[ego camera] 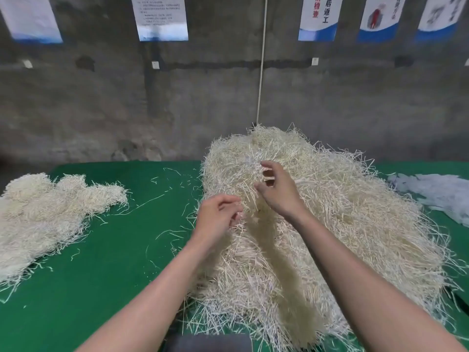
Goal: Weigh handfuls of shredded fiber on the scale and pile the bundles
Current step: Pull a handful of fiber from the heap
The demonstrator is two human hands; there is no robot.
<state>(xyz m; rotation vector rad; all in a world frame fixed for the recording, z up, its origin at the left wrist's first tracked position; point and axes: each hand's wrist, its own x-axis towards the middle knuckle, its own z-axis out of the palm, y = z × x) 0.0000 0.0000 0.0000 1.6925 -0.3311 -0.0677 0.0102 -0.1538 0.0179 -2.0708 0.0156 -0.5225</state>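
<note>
Dim, soft light; curved, blurred edges

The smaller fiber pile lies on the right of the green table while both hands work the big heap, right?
No. The head view shows the smaller fiber pile on the left of the green table; left hand and right hand work the big heap.
</note>
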